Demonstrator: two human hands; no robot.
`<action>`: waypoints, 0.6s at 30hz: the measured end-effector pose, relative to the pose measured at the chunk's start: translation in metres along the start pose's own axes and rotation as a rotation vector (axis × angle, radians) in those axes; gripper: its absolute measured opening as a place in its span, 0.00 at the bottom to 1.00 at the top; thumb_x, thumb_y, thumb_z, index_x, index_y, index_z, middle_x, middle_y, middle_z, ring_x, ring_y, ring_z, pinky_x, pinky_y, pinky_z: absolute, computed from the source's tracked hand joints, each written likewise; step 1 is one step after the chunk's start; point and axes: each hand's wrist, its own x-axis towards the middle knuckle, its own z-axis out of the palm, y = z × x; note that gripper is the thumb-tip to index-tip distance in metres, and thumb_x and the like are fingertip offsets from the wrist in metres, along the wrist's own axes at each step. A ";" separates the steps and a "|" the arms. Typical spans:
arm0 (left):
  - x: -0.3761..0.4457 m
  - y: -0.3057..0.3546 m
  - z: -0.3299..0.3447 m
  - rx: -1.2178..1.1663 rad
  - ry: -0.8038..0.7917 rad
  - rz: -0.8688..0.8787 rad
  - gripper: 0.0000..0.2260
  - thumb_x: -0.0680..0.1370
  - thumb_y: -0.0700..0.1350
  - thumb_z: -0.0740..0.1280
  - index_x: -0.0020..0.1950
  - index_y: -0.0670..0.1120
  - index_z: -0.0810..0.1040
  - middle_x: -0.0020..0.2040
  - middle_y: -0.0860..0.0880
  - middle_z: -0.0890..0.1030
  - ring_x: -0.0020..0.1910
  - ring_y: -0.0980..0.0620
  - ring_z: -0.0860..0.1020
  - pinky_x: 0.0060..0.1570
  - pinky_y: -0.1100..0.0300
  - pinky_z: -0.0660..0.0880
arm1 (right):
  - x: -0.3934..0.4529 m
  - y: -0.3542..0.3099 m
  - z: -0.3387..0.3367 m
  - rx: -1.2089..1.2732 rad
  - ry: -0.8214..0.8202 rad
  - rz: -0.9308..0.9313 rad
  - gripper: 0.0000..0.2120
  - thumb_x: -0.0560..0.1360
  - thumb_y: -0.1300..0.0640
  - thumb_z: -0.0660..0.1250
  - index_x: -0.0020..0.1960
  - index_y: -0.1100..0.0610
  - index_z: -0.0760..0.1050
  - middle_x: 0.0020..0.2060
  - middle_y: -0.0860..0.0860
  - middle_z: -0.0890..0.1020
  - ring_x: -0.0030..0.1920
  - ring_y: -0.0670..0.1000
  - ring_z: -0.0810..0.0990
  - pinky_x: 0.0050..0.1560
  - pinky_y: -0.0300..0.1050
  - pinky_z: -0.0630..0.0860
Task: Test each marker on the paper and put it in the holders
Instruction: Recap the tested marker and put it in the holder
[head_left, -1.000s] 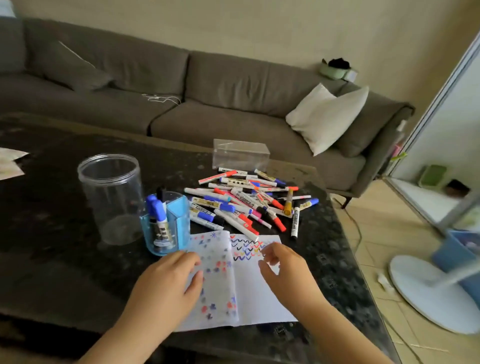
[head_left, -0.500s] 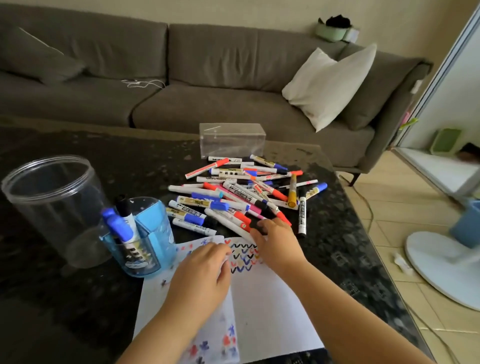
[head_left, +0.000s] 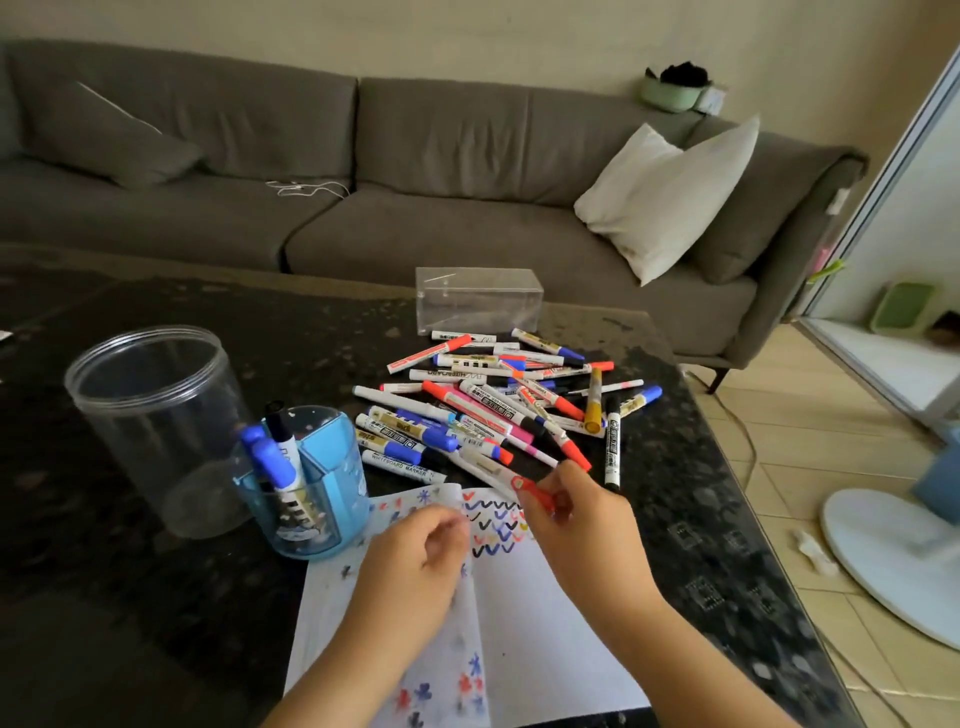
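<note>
You see soft daylight coming from the right side; the dark table (head_left: 156, 597) stays dim. Both hands look motion-blurred, and the wide lens bends the frame edges.

Readable print is showing on one marker (head_left: 404, 466) lying at the near edge of the pile (head_left: 509, 400), just above the paper (head_left: 540, 623): "WHITEBOARD MARKER" is running along its white barrel. Lettering on the other barrels is appearing too small and blurred to read. The paper is carrying only coloured squiggles and stars.
</note>
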 end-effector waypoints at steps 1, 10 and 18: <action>-0.002 0.006 0.001 -0.137 -0.022 -0.117 0.07 0.79 0.48 0.61 0.44 0.54 0.77 0.42 0.56 0.82 0.42 0.62 0.79 0.41 0.70 0.73 | -0.016 -0.002 -0.004 0.028 0.025 -0.046 0.12 0.73 0.51 0.70 0.36 0.52 0.69 0.31 0.46 0.77 0.31 0.48 0.74 0.32 0.42 0.73; -0.047 0.026 0.004 -0.772 -0.267 -0.537 0.10 0.78 0.44 0.65 0.46 0.38 0.80 0.35 0.42 0.82 0.34 0.48 0.80 0.34 0.59 0.76 | -0.113 -0.008 -0.046 0.189 -0.258 -0.233 0.12 0.66 0.43 0.75 0.43 0.42 0.72 0.40 0.37 0.80 0.39 0.38 0.79 0.37 0.26 0.71; -0.083 0.036 -0.007 -0.791 -0.346 -0.460 0.11 0.76 0.41 0.65 0.38 0.40 0.84 0.42 0.36 0.83 0.40 0.44 0.83 0.43 0.54 0.77 | -0.134 -0.025 -0.076 0.439 -0.585 -0.153 0.19 0.69 0.46 0.74 0.54 0.27 0.73 0.51 0.29 0.78 0.51 0.33 0.78 0.52 0.28 0.72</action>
